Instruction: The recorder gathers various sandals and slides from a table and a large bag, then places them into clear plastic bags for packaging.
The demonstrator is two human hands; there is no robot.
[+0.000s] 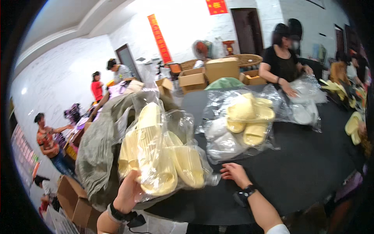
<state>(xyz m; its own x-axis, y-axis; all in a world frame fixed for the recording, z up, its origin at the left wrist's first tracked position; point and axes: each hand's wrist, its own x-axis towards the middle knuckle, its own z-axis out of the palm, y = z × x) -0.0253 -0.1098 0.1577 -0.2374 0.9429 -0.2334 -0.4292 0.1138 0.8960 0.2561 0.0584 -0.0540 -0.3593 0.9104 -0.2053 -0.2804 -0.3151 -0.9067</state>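
Observation:
My left hand (131, 190) grips the lower edge of clear-bagged, pale yellow ribbed slippers (147, 142), beside a large grey-green sack (97, 156). More yellow slippers in clear plastic (186, 163) lie right against them. Over the black table (304, 167), my right hand (234, 174) is held empty with its fingers loosely stretched. Just beyond it sits a pile of bagged slippers, yellow ones (255, 134) on top and white ones (226, 142) beneath. Each of my wrists carries a dark band with a small device.
Across the table a co-worker in black (283, 58) handles bagged white slippers (304, 111). Loose yellow slippers (353, 124) lie at the right edge. Cardboard boxes (222, 69) stand at the back, and an opened carton (74, 202) stands lower left. Several other people work at the left.

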